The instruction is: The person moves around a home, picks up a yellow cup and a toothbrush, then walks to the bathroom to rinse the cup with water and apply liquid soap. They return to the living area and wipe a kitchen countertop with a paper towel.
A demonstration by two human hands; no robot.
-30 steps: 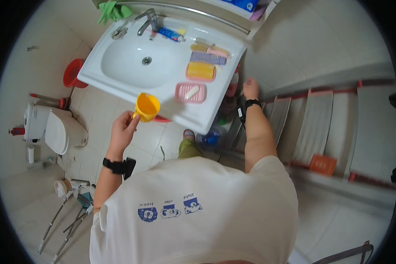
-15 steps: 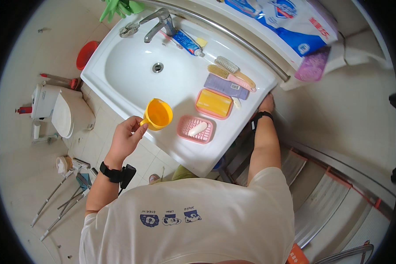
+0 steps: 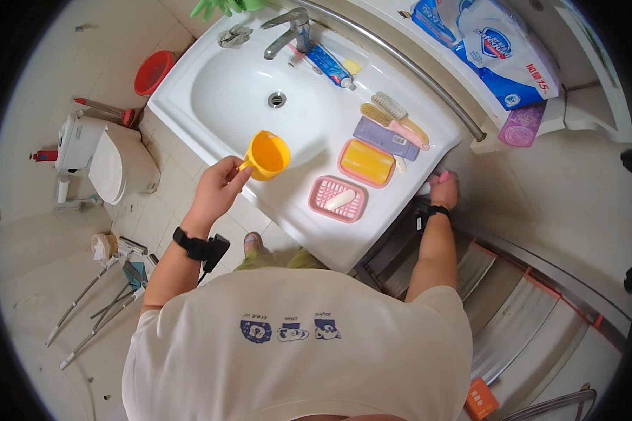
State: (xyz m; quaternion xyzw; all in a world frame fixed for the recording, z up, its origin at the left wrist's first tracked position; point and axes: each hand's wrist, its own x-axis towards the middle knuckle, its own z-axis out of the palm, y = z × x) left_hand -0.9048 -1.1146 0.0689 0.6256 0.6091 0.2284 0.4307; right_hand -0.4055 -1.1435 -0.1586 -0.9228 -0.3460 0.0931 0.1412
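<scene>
1. Your left hand (image 3: 222, 184) pinches the yellow mug (image 3: 267, 156) by its handle, at 6 o'clock from the washbasin's (image 3: 232, 91) drain (image 3: 276, 99).
2. Your right hand (image 3: 445, 191) curls around a partly hidden pink-and-white object (image 3: 443, 176), at 3 o'clock from the pink soap dish (image 3: 324, 191).
3. That dish, holding white soap (image 3: 341, 200), lies at 4 o'clock from the mug.

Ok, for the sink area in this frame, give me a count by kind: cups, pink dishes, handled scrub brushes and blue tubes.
Cups: 1, the yellow cup in the left hand
Pink dishes: 2
Scrub brushes: 2
Blue tubes: 1
Total: 6
</scene>
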